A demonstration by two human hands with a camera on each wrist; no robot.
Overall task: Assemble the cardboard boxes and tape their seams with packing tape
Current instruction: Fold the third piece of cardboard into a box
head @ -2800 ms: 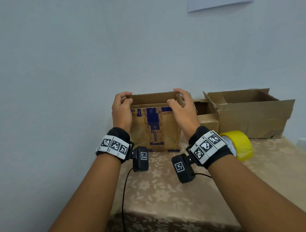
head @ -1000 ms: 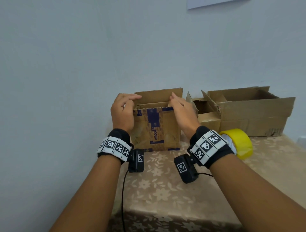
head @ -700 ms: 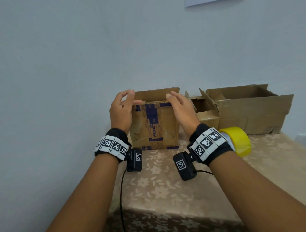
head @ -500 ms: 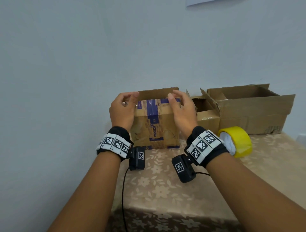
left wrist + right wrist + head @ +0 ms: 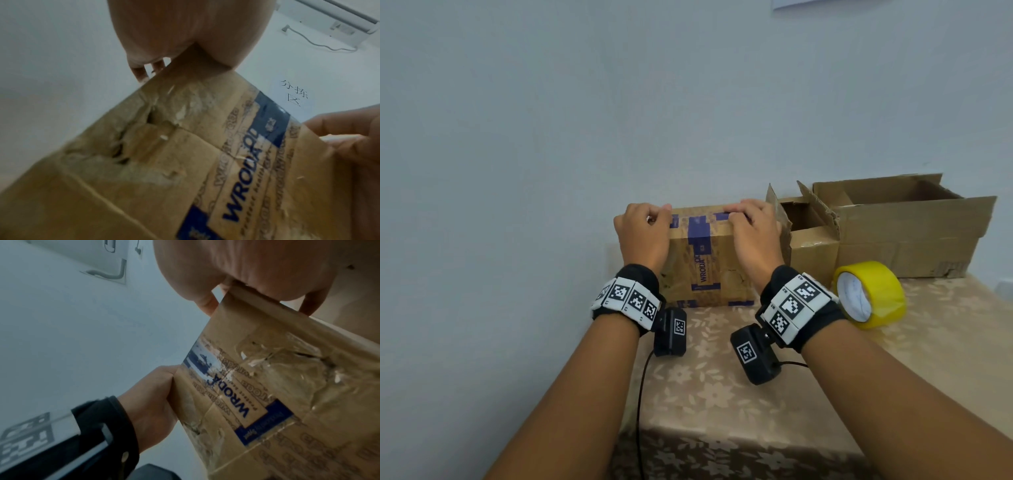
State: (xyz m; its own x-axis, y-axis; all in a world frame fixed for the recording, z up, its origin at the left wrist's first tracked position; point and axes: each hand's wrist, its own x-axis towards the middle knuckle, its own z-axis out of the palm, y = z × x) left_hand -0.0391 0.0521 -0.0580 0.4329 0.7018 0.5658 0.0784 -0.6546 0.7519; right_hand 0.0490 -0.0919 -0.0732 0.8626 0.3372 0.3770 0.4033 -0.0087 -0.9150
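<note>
Now your left hand [image 5: 642, 233] and right hand [image 5: 755, 236] curl over the top of the box [image 5: 705, 260] at 12 o'clock. Press flat; the tape [image 5: 869, 294] waits at 3 o'clock.

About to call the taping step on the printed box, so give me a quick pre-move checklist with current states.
1. Top flaps of the printed box folded down: ok, no flap stands up in the head view.
2. Left hand holding the top left edge: ok, fingers curled over it.
3. Right hand holding the top right edge: ok, fingers curled over it.
4. Yellow tape roll within reach: ok, on the table beside the right wrist, untouched.
5. A hand free to fetch the tape: not ok, both are on the box.
6. Centre seam closed flush: cannot tell, the top face is not visible.
</note>
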